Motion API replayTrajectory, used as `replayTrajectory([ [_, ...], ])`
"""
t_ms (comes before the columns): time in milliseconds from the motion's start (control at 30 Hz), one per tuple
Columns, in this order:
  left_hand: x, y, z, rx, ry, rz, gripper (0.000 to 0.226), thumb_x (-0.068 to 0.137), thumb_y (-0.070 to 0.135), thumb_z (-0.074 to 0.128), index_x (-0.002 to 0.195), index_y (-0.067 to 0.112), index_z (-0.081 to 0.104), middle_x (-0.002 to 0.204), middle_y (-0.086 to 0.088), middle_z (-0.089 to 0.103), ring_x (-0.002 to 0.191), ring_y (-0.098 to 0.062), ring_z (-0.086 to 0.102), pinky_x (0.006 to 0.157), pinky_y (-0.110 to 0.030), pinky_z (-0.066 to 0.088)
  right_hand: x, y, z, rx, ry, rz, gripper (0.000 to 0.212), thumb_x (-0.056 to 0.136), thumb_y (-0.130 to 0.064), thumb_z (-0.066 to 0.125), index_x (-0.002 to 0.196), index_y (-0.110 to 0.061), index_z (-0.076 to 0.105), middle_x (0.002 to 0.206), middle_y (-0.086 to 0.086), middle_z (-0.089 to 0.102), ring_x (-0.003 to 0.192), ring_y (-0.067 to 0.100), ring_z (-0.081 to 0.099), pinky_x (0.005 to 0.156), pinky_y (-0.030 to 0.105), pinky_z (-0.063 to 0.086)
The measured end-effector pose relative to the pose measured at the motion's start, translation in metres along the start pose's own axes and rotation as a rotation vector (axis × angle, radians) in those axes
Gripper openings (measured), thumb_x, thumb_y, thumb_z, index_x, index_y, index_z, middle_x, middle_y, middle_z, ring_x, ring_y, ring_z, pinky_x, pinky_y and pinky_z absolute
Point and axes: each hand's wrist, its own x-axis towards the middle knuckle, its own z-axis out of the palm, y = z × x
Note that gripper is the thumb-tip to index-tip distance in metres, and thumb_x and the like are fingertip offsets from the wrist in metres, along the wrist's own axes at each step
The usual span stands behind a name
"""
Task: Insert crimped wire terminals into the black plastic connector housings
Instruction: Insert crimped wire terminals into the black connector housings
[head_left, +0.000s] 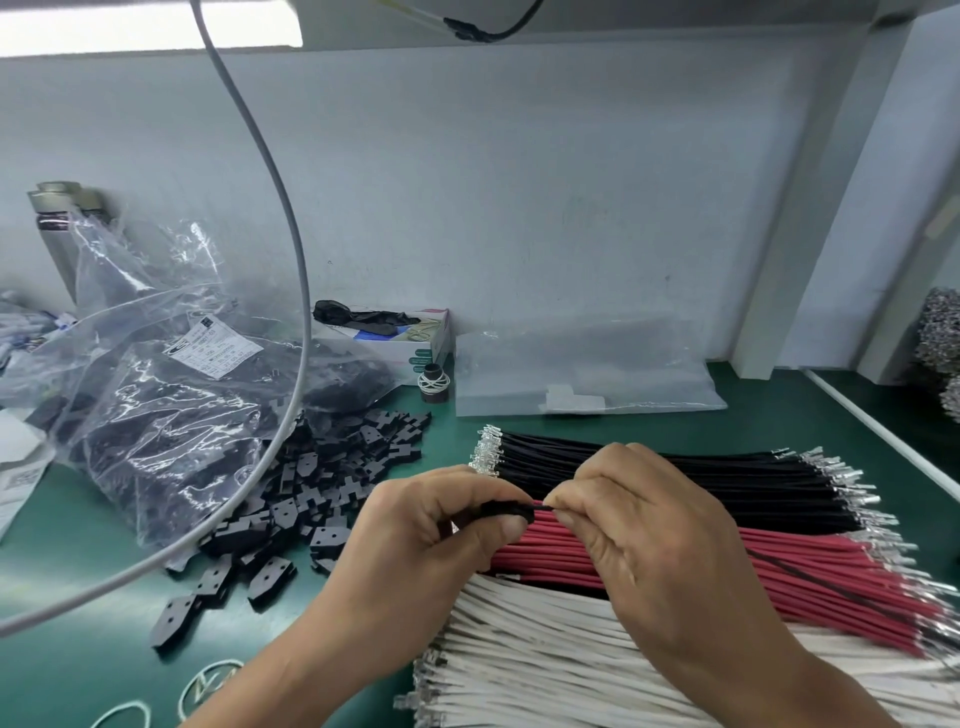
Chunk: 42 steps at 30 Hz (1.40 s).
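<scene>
My left hand (421, 540) grips a black connector housing (506, 512) between thumb and fingers. My right hand (649, 530) pinches a black wire (544, 505) right at the housing's end; the wire's terminal is hidden. Its free length trails across the red wires (810, 577) to the right. Beneath my hands lie three bundles of crimped wires: black (701, 478), red, and white (545, 654). A loose pile of black housings (311, 493) sits on the green mat to the left.
A clear plastic bag of more housings (171, 405) lies at the left. A grey cable (291, 228) arcs across in front of it. A small box (415, 343), a small dark spool (434, 384) and a flat clear bag (587, 374) stand by the back wall.
</scene>
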Motion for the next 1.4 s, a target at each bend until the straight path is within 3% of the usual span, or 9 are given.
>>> replayTrajectory([
  [133,0.0,0.0,0.002,0.019,0.002,0.008,0.024,0.089,0.013,0.078,0.094,0.036,0.08,0.073,0.014,0.07,0.064,-0.004,0.062,0.062,-0.012,0.046,0.0,0.0,0.001,-0.039,-0.002,-0.014,0.018,0.098,-0.021,0.057,0.091,-0.013,0.072,0.086,-0.005,0.058,0.075,0.016,0.055,0.057,0.034,0.05],
  [233,0.003,-0.002,0.004,-0.057,0.063,-0.018,0.02,0.088,0.029,0.079,0.103,0.042,0.078,0.074,0.007,0.072,0.061,-0.004,0.061,0.06,-0.019,0.051,0.006,0.005,-0.006,-0.191,0.088,-0.029,0.012,0.096,-0.019,0.066,0.09,-0.014,0.074,0.086,-0.004,0.062,0.077,0.018,0.058,0.059,0.035,0.051],
  [333,0.009,-0.009,0.001,-0.191,0.215,-0.067,0.031,0.087,0.016,0.075,0.108,0.039,0.077,0.074,-0.003,0.075,0.057,-0.009,0.061,0.055,-0.024,0.052,0.008,0.006,-0.01,-0.223,0.165,-0.027,0.005,0.092,-0.016,0.071,0.09,-0.014,0.076,0.093,0.0,0.065,0.084,0.021,0.058,0.066,0.034,0.05],
  [433,0.011,-0.014,-0.005,-0.285,0.284,-0.128,0.03,0.088,0.006,0.074,0.099,0.033,0.081,0.075,-0.01,0.076,0.053,-0.011,0.058,0.051,-0.018,0.048,0.005,-0.002,0.0,-0.178,-0.087,0.008,0.013,0.079,-0.021,0.087,0.084,-0.023,0.075,0.081,-0.011,0.064,0.075,0.015,0.059,0.056,0.032,0.052],
  [533,0.011,-0.017,-0.007,-0.343,0.263,-0.162,0.02,0.082,0.021,0.075,0.097,0.032,0.082,0.076,-0.011,0.076,0.052,-0.01,0.058,0.049,-0.015,0.045,0.005,-0.004,0.007,-0.064,-0.301,0.16,0.02,0.07,-0.032,0.091,0.084,-0.033,0.077,0.077,-0.019,0.059,0.074,0.007,0.057,0.057,0.025,0.051],
  [700,0.013,-0.022,-0.007,-0.399,0.278,-0.187,0.021,0.076,0.031,0.076,0.096,0.029,0.082,0.075,-0.012,0.076,0.053,-0.011,0.06,0.049,-0.016,0.046,0.005,-0.001,0.008,-0.019,-0.345,0.234,0.018,0.076,-0.03,0.086,0.075,-0.034,0.069,0.077,-0.021,0.055,0.078,0.0,0.05,0.06,0.008,0.033],
  [867,0.011,-0.027,-0.008,-0.419,0.252,-0.183,0.024,0.076,0.034,0.078,0.099,0.027,0.082,0.078,-0.014,0.076,0.055,-0.015,0.06,0.05,-0.019,0.048,0.005,0.002,0.01,0.056,-0.376,0.284,0.012,0.092,-0.047,0.066,0.102,-0.041,0.066,0.094,-0.024,0.054,0.097,-0.003,0.044,0.078,0.012,0.036],
  [1167,0.012,-0.03,-0.009,-0.439,0.248,-0.188,0.024,0.076,0.033,0.078,0.099,0.026,0.083,0.078,-0.014,0.076,0.055,-0.015,0.059,0.051,-0.02,0.048,0.005,0.006,-0.006,0.026,-0.348,0.358,0.005,0.092,-0.032,0.07,0.091,-0.036,0.069,0.09,-0.025,0.06,0.095,-0.003,0.056,0.078,0.017,0.047],
  [1400,0.01,-0.029,-0.009,-0.443,0.211,-0.19,0.032,0.074,0.041,0.079,0.102,0.026,0.082,0.08,-0.014,0.077,0.057,-0.016,0.062,0.055,-0.021,0.05,0.002,0.01,-0.014,0.013,-0.221,0.279,0.033,0.075,-0.001,0.085,0.087,-0.031,0.08,0.084,-0.024,0.07,0.079,-0.001,0.067,0.066,0.029,0.059],
])
